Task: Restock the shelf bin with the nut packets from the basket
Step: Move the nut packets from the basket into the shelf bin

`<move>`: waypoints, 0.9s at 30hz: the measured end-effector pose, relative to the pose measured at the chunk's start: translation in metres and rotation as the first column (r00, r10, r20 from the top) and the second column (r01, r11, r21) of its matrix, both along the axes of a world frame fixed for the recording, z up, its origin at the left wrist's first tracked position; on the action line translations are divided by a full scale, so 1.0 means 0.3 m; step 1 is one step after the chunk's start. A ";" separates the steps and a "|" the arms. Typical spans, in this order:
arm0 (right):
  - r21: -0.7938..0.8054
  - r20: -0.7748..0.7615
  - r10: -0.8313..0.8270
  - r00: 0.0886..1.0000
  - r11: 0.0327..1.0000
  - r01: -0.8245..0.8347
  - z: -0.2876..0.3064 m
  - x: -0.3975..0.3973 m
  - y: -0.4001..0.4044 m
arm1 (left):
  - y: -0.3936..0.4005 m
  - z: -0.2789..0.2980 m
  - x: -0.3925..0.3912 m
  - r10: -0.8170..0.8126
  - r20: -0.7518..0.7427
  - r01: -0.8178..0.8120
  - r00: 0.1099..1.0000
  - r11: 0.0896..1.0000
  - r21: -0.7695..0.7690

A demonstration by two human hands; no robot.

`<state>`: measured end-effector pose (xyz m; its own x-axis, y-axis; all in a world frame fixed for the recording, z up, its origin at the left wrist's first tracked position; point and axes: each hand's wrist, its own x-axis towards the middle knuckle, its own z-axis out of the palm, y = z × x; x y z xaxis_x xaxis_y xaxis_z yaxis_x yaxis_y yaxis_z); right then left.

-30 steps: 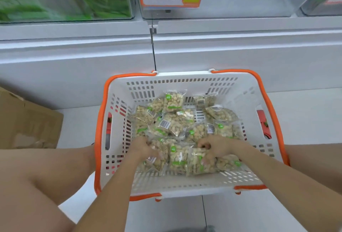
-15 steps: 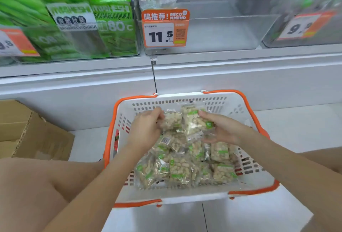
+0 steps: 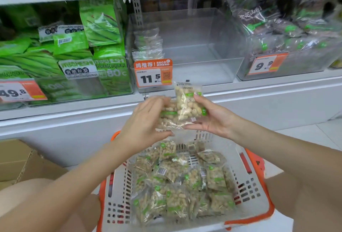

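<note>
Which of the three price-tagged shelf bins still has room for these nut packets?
The clear middle bin behind the 11.5 tag: just a few packets at its left side. Both neighbouring bins look packed.

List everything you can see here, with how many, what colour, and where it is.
held nut packets: a few, clear with pale nuts and green labels, raised between both hands above the basket
basket: one, white with orange rim, on the floor
loose nut packets: many, piled in the basket
shelf bin: one, clear, mostly bare, a small stack of packets at its left
price tag 11.5: one, orange and white, on the bin's front
green snack bags: many, bin to the left
cardboard box: one, brown, far left
left hand: grips the packets
right hand: grips the packets
</note>
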<state>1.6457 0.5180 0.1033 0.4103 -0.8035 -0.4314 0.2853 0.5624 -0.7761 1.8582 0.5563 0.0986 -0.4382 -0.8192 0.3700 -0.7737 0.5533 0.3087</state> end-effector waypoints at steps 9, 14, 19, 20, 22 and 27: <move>-0.033 0.036 0.016 0.999 0.999 -0.015 0.003 0.021 -0.048 | -0.072 0.084 0.012 0.714 -0.492 0.251 0.498 0.425 0.870; -0.059 -0.186 0.018 0.982 0.998 -0.029 0.013 0.057 -0.073 | -0.086 0.063 0.020 0.804 -0.426 0.154 0.415 0.399 0.904; -0.058 -0.248 0.092 0.964 0.992 -0.109 0.037 0.048 -0.105 | -0.112 0.057 0.025 0.798 -0.446 0.007 0.405 0.485 0.874; -0.073 -0.270 0.135 0.953 0.984 -0.161 0.044 0.044 -0.107 | -0.112 0.065 0.030 0.796 -0.449 0.019 0.406 0.484 0.875; -0.123 -0.311 0.232 0.922 0.952 -0.281 0.059 0.030 -0.107 | -0.107 0.082 0.044 0.786 -0.447 0.062 0.428 0.468 0.882; -0.261 -0.459 0.307 0.834 0.850 -0.457 0.114 0.003 -0.085 | -0.081 0.114 0.092 0.756 -0.508 0.266 0.412 0.433 0.861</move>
